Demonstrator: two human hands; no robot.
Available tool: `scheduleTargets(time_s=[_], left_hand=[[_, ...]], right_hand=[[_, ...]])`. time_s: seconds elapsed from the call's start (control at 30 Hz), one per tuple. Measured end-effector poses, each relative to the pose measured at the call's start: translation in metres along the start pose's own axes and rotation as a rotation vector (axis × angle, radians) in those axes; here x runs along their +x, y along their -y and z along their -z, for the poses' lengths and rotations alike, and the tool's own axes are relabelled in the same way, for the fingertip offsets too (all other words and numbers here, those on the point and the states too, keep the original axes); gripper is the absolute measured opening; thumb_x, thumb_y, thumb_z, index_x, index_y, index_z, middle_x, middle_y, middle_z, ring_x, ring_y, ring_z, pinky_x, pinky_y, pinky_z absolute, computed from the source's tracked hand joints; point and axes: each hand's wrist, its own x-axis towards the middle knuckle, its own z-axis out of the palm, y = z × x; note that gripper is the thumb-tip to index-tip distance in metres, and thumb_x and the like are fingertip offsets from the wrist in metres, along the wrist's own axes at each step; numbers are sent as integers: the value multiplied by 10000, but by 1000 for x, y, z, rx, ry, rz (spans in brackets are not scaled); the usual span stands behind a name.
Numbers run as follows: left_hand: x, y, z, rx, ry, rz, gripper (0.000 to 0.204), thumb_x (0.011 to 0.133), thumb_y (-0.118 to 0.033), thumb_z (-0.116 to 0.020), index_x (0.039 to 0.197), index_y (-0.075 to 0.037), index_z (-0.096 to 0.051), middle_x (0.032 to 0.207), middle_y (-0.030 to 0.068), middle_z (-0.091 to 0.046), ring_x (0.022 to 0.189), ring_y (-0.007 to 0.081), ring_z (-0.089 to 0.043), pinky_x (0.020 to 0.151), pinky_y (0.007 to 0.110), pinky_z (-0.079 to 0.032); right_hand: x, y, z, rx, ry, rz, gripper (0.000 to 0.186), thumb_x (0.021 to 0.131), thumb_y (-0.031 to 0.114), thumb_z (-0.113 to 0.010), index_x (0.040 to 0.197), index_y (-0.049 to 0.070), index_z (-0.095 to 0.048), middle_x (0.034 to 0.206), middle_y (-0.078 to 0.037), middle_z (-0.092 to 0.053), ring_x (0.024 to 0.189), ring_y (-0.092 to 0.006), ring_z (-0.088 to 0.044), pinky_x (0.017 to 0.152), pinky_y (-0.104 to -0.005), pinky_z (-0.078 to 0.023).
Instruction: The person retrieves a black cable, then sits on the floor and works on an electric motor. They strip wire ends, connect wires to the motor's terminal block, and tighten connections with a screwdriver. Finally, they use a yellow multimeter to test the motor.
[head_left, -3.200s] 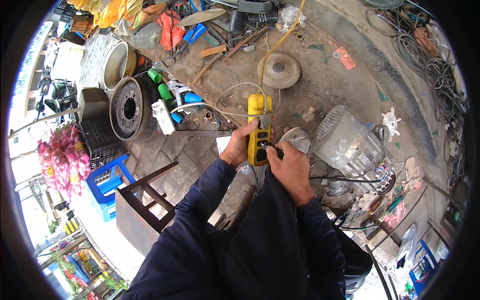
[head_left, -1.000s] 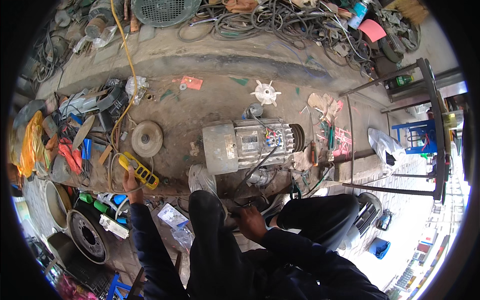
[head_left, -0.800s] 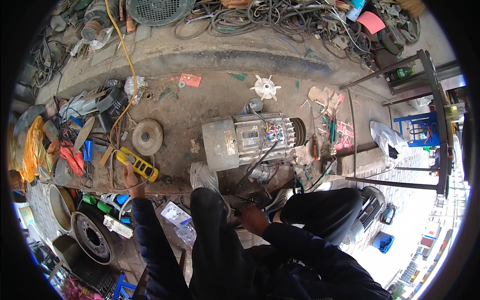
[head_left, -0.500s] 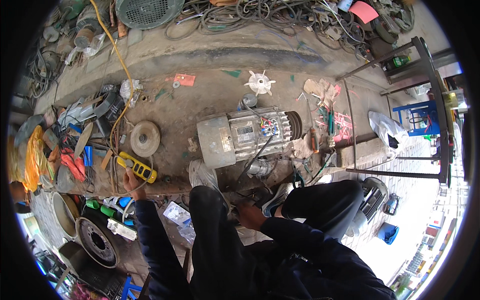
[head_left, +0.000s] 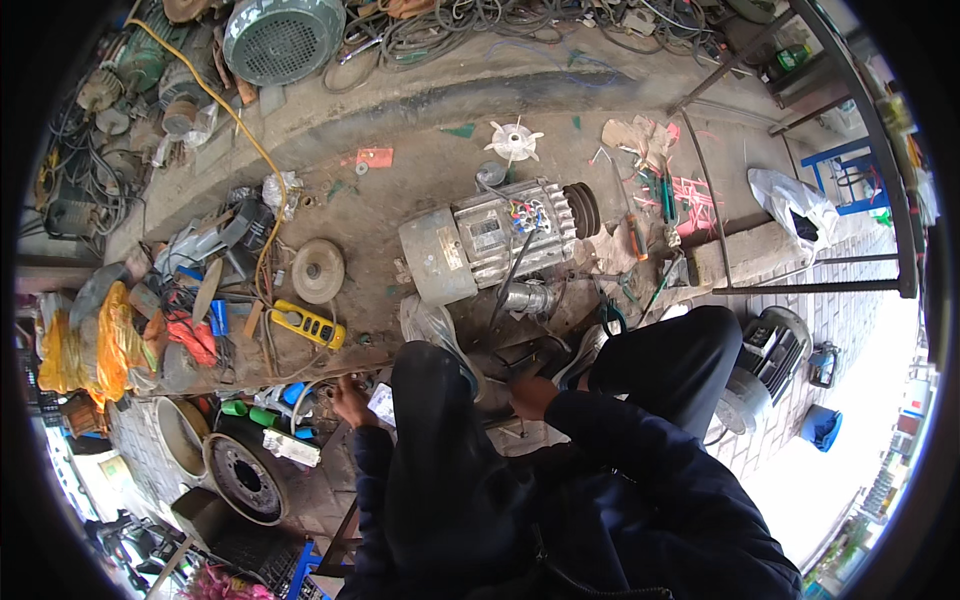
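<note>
My left hand (head_left: pixel 350 402) is just below the bench's front edge, fingers pointing up and loosely apart, with nothing visible in them. Above it on the bench lies a yellow pendant control (head_left: pixel 308 324) with black buttons, apart from the hand. My right hand (head_left: pixel 533 396) is low between my knees, its fingers curled; what they hold is hidden. An electric motor (head_left: pixel 490 240) lies on its side in front of me, coloured wires showing in its open terminal box and a grooved pulley (head_left: pixel 582 210) at its right end. A black cable (head_left: pixel 514 275) runs from the box toward me.
A round metal disc (head_left: pixel 318 271) and a white fan (head_left: pixel 514 141) lie on the bench. A screwdriver (head_left: pixel 637 238) and pliers (head_left: pixel 612 314) are to the right, near a metal frame (head_left: pixel 880 150). Below left stands a wheel rim (head_left: pixel 245 478); another motor (head_left: pixel 765 365) is at right.
My left hand has let go of the yellow pendant control and moved right and down, below the bench edge. My right hand has shifted slightly up and right. The view has also shifted.
</note>
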Motion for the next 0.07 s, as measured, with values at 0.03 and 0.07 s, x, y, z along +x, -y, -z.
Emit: scheduleTargets(time_s=[0.03, 0.07], left_hand=[[-13, 1, -2, 23, 39, -20, 267, 1022, -307, -656, 851, -103, -643, 651, -28, -553, 488, 66, -426, 437, 252, -315], [-23, -1, -3, 30, 113, -37, 268, 1023, -300, -653, 843, -103, -640, 642, -31, -548, 486, 63, -420, 436, 251, -311]], right_hand=[[-1, 3, 7, 33, 3, -36, 255, 838, 208, -661, 1014, 24, -682, 903, -240, -714, 886, -464, -697, 742, -579, -555], [-2, 4, 15, 5, 30, -42, 246, 839, 211, -664, 1008, 34, -687, 908, -240, -716, 887, -466, -698, 743, -574, -559]])
